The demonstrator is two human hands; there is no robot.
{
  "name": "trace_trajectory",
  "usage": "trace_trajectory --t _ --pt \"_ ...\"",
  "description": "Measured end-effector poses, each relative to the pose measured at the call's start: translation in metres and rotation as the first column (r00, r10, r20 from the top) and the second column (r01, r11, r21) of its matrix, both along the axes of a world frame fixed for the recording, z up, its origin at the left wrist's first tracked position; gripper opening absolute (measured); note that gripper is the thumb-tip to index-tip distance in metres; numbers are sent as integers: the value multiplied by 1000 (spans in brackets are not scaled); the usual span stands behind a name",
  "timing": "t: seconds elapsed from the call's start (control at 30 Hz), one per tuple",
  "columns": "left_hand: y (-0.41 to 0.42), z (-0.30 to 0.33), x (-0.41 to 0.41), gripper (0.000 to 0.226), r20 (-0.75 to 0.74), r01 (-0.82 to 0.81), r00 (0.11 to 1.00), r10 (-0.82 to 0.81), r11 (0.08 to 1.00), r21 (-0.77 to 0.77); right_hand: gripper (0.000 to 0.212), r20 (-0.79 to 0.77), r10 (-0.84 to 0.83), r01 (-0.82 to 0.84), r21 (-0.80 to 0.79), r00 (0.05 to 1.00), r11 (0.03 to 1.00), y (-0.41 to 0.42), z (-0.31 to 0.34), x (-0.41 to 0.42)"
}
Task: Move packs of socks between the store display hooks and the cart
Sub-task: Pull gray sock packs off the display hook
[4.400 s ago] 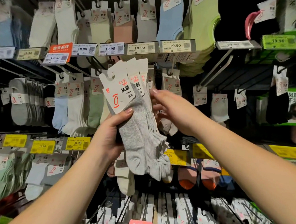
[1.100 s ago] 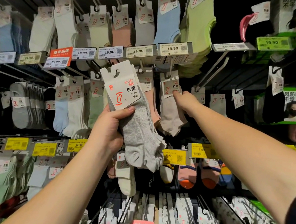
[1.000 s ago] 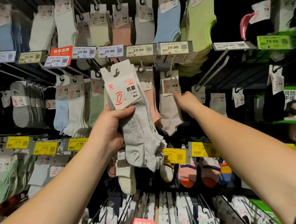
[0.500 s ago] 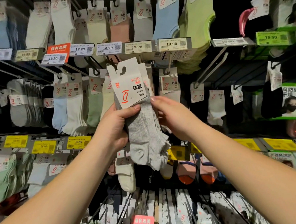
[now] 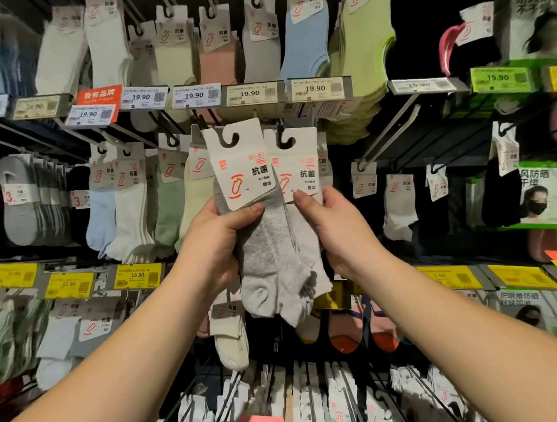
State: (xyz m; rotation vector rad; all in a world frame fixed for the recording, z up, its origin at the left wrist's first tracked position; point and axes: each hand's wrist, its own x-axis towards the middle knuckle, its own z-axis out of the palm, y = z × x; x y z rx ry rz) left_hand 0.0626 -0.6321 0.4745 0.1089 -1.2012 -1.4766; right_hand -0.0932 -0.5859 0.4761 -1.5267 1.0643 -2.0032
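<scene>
Left hand [image 5: 213,246]: grips grey sock pack [image 5: 269,253] | Right hand [image 5: 336,236]: pinches pale sock pack [image 5: 297,168] | Packs: overlapping, before display hooks

- Both hands are up at the middle row, the left hand [image 5: 214,243] gripping a grey sock pack [image 5: 269,243], the right hand [image 5: 340,236] pinching a paler pack [image 5: 297,171] just behind it.
- Left of them it's crowded: hanging packs [image 5: 131,202] sit side by side, touching.
- To the right, a bare hook arm [image 5: 386,134] angles down with dark open space around it.
- Overhead, the 19.90 price tags [image 5: 248,93] form an unbroken strip just above the card tops.
- Below, the yellow price rail [image 5: 137,276] and lower packs close in.
</scene>
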Motion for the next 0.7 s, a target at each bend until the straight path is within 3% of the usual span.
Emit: trace_trajectory --t 0.13,0.7 --pt "-10 4 7 36 -8 -20 1000 20 999 27 22 25 -62 62 4 998 998 -3 5 -18" --pt "-11 11 7 35 3 41 999 -41 999 22 15 -58 -250 245 -81 967 966 -29 70 -53"
